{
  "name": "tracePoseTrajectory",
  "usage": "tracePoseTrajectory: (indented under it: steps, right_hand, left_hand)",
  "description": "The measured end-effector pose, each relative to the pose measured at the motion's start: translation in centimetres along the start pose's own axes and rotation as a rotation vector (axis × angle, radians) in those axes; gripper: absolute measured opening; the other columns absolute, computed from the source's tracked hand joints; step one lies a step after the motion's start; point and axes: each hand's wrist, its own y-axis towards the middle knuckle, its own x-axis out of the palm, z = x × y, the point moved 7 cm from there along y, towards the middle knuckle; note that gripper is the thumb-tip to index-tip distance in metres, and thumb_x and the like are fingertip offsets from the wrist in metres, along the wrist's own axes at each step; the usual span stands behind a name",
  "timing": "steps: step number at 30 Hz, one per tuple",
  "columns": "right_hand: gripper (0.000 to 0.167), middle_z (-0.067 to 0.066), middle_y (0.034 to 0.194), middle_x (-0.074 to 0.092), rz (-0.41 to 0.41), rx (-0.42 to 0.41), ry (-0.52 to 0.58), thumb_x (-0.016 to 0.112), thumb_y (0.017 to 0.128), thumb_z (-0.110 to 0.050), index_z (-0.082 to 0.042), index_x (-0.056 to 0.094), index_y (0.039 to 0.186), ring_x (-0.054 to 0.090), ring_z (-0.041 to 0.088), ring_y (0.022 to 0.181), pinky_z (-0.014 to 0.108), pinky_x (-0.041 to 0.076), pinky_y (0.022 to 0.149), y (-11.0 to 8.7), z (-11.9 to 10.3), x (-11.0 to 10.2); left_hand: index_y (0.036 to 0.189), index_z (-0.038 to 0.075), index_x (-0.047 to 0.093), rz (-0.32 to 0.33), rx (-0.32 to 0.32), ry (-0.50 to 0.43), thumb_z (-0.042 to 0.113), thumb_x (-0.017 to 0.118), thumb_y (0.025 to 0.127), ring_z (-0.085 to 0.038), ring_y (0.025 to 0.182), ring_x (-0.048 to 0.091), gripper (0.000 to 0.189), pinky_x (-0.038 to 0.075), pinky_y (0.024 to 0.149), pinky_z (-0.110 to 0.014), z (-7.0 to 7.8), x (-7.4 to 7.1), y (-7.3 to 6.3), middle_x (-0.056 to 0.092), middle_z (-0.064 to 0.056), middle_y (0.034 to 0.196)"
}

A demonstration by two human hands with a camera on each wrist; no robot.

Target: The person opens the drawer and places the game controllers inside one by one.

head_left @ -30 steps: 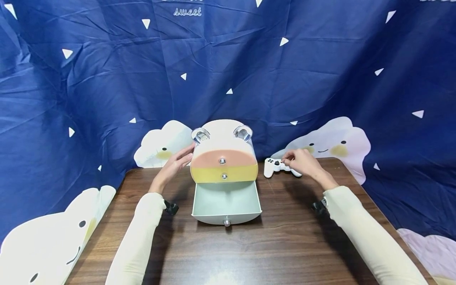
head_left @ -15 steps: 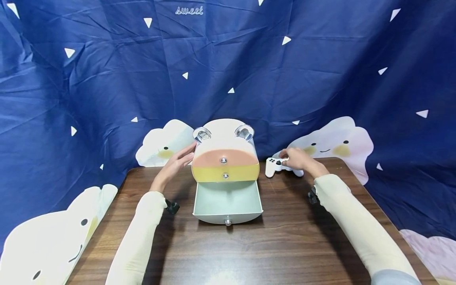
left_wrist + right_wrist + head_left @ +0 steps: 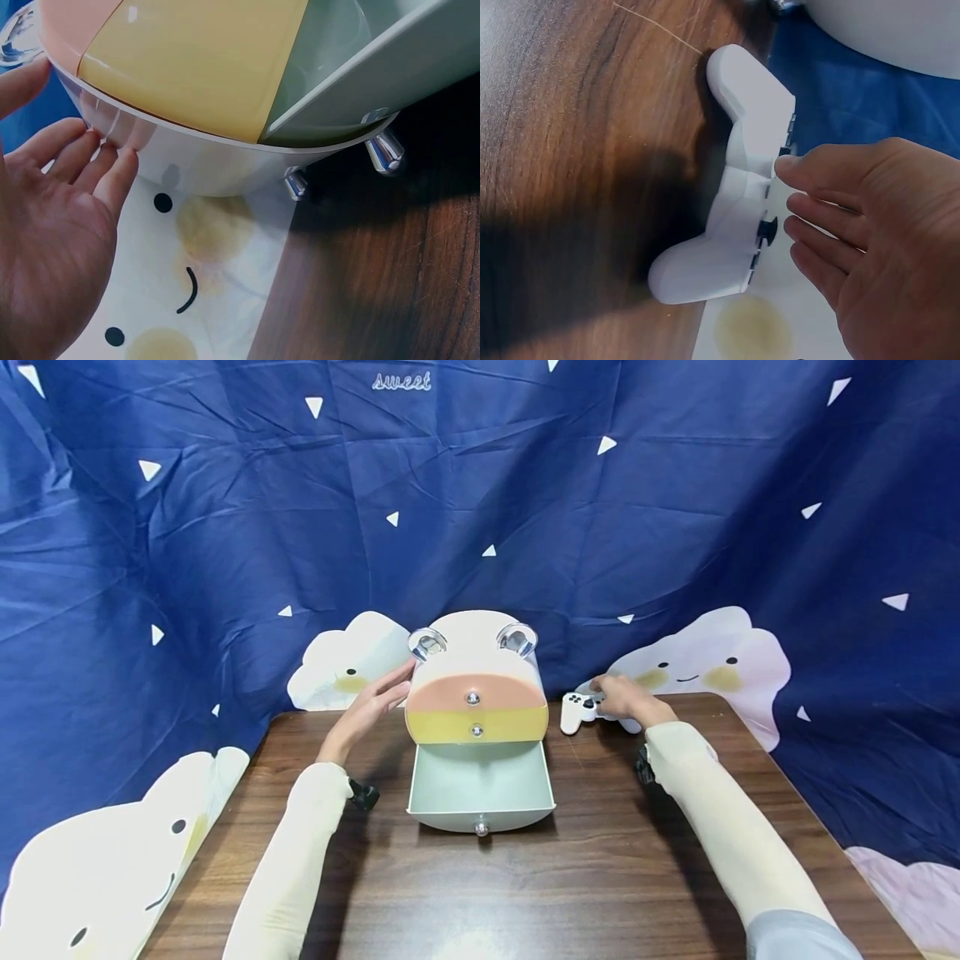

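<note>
A frog-shaped drawer box point(image 3: 480, 652) with a white top and chrome-ringed eyes stands at the back of the table. Its orange drawer point(image 3: 442, 692) and yellow drawer point(image 3: 435, 727) are closed, while the pale green bottom drawer point(image 3: 482, 820) is pulled out. My left hand point(image 3: 56, 217) has its fingertips point(image 3: 124, 161) at the box's white side, fingers nearly straight. To the right of the box, a white game controller point(image 3: 739, 202) with black sticks lies on the wood. Over it is my right hand point(image 3: 900, 232), fingers loosely bent, thumb tip right at the controller's button face.
The brown wooden table point(image 3: 480, 893) extends forward from the box. Behind it hangs a blue curtain point(image 3: 480, 485) with white triangles and smiling clouds. Each wrist carries a small black camera, such as the left wrist camera point(image 3: 365, 794).
My right hand has shifted left and closer over the controller, its forearm swinging inward. The left hand keeps its place at the box, and the drawers stay as they were.
</note>
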Motion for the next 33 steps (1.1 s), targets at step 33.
tracePoseTrajectory:
  steps: [33]
  right_hand:
    - [0.052, 0.018, 0.111, 0.073, -0.057, 0.023, -0.131, 0.09, 0.071, -0.019, -0.01, 0.069, 0.118, 0.069, 0.034, 0.097, 0.058, 0.061, 0.083, 6.2, 8.7, 9.4]
  left_hand:
    - [0.168, 0.016, 0.034, 0.018, -0.011, 0.003, 0.032, 0.055, 0.111, -0.018, 0.164, 0.025, 0.063, 0.026, 0.136, -0.038, 0.0, -0.1, 0.0, 0.031, 0.0, 0.176]
